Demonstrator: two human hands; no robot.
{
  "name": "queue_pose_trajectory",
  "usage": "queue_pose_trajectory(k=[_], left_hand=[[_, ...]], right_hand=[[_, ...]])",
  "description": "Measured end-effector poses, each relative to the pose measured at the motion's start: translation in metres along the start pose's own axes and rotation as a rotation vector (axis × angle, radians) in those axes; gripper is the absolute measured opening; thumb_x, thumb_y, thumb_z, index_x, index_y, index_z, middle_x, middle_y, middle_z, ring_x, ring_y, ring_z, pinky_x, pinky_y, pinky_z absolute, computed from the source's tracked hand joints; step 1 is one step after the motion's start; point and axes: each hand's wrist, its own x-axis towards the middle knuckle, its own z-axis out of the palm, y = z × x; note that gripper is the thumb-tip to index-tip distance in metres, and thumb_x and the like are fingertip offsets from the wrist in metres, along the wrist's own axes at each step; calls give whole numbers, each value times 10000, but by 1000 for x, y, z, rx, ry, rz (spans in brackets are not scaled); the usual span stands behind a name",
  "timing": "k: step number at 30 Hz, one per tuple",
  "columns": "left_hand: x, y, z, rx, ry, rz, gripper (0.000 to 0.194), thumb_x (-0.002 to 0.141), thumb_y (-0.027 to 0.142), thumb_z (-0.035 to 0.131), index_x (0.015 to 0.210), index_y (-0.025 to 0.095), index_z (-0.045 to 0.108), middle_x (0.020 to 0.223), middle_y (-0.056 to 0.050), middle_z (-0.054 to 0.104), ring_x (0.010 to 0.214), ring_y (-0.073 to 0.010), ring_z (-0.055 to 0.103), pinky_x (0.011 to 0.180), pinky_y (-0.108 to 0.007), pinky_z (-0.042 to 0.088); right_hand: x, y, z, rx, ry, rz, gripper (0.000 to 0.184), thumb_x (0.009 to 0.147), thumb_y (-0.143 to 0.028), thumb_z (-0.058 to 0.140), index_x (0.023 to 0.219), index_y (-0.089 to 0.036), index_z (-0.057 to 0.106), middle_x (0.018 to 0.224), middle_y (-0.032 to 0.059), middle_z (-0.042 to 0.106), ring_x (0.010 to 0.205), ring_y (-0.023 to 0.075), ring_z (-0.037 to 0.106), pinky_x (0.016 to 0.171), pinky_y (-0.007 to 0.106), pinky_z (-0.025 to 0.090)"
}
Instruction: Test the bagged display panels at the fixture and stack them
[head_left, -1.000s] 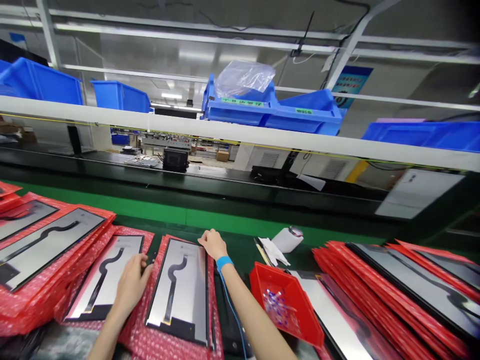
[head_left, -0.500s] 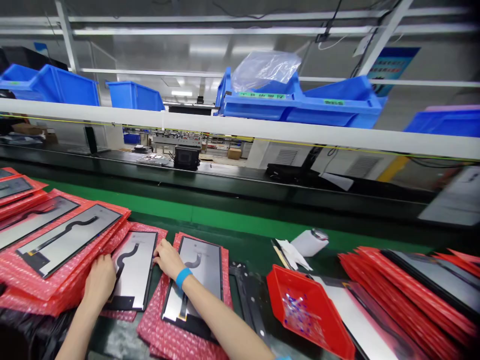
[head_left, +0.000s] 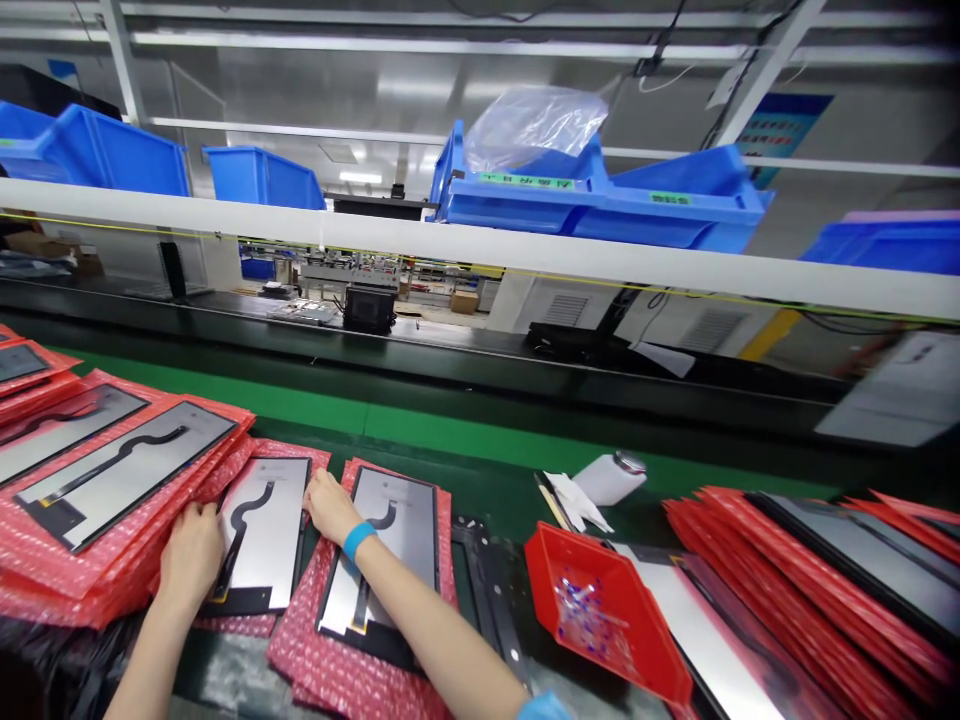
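Note:
A flat display panel [head_left: 266, 545] with a silver-grey back and a curved black ribbon cable lies on a red bubble-wrap sleeve [head_left: 321, 461] at the left front. My left hand [head_left: 193, 558], fingers curled, is at the panel's left edge; its fingertips are partly hidden. At the opposite long edge, near the upper corner, my right hand [head_left: 330, 506] pinches the panel. A blue band [head_left: 358, 541] circles the right wrist. Beneath the right forearm, a second display panel [head_left: 412, 530] rests on more red bubble-wrap sleeves [head_left: 330, 640], partly covered by the arm.
Left of my hands are stacked panels in red sleeves [head_left: 90, 535]. To the right stand a black frame [head_left: 487, 590], a red bin [head_left: 660, 645] with small clear and blue pieces, a white bottle [head_left: 611, 481] and another sleeved stack [head_left: 795, 590]. Blue bins [head_left: 517, 210] line the shelf above.
The view has shifted slightly, so most things appear a little further left and higher. Both hands keep their places at the panel's edges.

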Motion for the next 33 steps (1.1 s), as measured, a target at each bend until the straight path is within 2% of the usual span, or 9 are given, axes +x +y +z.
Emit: queue_pose_trajectory(k=[4,7,13,17,19,22,25,28,33], left_hand=[[1,8,-7,75,15,-31,448,947,226,115,953,59,531,949,-141,486,973,-322,537,736,-408,457],[4,12,-8,105,12,-42,416,940,216,136,955,53,518,917,-140,501,943,-321,562,742,-407,468],[12,13,-4,157,11,-49,361,939,215,140,962,46,458,890,-138,497,884,-303,600,679,-362,480],[13,11,-3,195,9,-12,342,933,225,161,953,39,448,867,-132,488,826,-293,609,671,-362,482],[12,10,-2,209,19,12,333,924,213,163,944,44,450,867,-134,482,827,-294,601,673,-366,480],[9,11,-1,223,49,46,315,914,205,179,937,62,458,926,-148,459,908,-309,565,708,-369,473],[6,12,1,230,92,59,341,917,202,164,952,69,476,970,-153,432,962,-320,520,742,-371,454],[5,12,2,219,111,57,324,916,210,200,960,61,485,951,-150,429,966,-321,502,746,-369,447],[10,12,0,195,76,48,296,888,187,251,946,23,491,898,-157,454,920,-332,534,728,-378,459]], right_hand=[[-1,1,0,11,2,4,202,882,-217,497,1008,-119,620,1186,81,446,1070,131,442,925,246,410],[0,2,0,-6,-10,-13,213,889,-227,481,989,-121,637,1183,87,446,1045,135,447,913,254,417],[5,0,5,-109,-28,-44,308,854,-129,396,1027,-44,637,1153,162,445,1051,208,421,942,346,413],[7,0,7,-149,-27,-95,333,853,-130,379,1024,1,634,1090,196,464,1066,234,399,957,387,392],[7,4,5,-145,-32,-130,312,851,-121,389,986,-8,646,1041,187,480,1075,225,393,967,371,383],[8,11,1,-101,-48,-139,290,857,-96,390,954,-72,662,1057,139,486,1041,166,420,939,282,397],[8,15,-1,-43,-45,-100,242,891,-200,460,997,-151,671,1157,83,458,1000,106,449,898,207,410],[8,12,-2,-46,-44,-89,233,861,-314,564,980,-150,680,1158,82,455,986,116,454,890,217,414],[8,7,1,-131,-47,-134,305,909,-247,430,1013,-52,640,1116,139,460,1018,177,425,956,300,400]])
